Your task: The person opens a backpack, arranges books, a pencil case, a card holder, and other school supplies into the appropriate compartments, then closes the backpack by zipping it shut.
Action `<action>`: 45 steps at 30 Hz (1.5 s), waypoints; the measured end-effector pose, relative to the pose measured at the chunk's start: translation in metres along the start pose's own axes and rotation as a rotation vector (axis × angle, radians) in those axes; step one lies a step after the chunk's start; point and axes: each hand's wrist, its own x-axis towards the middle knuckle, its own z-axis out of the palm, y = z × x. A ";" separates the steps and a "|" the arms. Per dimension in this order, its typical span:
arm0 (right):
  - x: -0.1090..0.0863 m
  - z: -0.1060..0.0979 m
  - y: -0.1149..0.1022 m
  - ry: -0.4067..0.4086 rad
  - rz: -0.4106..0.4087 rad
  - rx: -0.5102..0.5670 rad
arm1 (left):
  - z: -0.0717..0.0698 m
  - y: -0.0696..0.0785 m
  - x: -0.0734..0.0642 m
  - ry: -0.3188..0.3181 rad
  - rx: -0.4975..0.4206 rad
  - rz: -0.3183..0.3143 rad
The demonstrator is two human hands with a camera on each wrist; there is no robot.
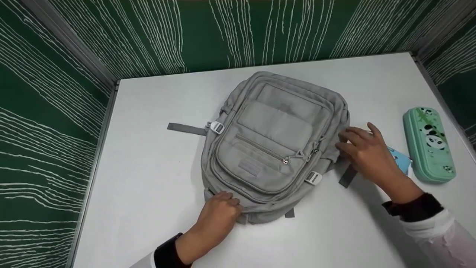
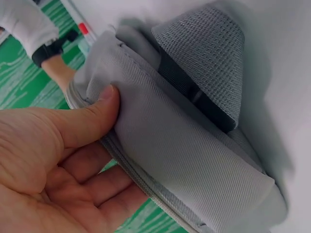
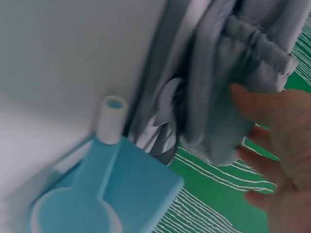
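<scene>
A grey backpack (image 1: 275,119) lies on the white table with its zipped front panel facing up. My left hand (image 1: 221,212) pinches the near edge of the bag; in the left wrist view the thumb rests on the cloth, with the fingers under a zipped seam (image 2: 131,167). Beside that edge a mesh strap (image 2: 209,58) sticks out. My right hand (image 1: 366,152) is at the bag's right side, fingers loosely bent and apart. In the right wrist view its thumb overlaps the gathered side pocket (image 3: 228,97); whether it touches the cloth is hard to tell.
A green panda pencil case (image 1: 429,145) lies at the right of the table. Between it and the right hand is a partly hidden blue item (image 1: 401,160). A grey strap (image 1: 186,128) extends from the bag's left side. Green, white-streaked panels (image 1: 200,37) border the table.
</scene>
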 end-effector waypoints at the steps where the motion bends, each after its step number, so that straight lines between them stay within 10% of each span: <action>1: 0.000 0.000 -0.001 0.004 -0.016 -0.001 | -0.001 -0.003 -0.001 0.001 0.000 -0.009; 25: -0.019 0.002 -0.065 0.046 -0.175 0.052 | -0.015 -0.088 0.013 -0.083 0.048 -0.236; 45: -0.016 0.014 -0.125 0.083 -0.176 0.088 | -0.018 -0.155 0.058 -0.115 0.054 -0.208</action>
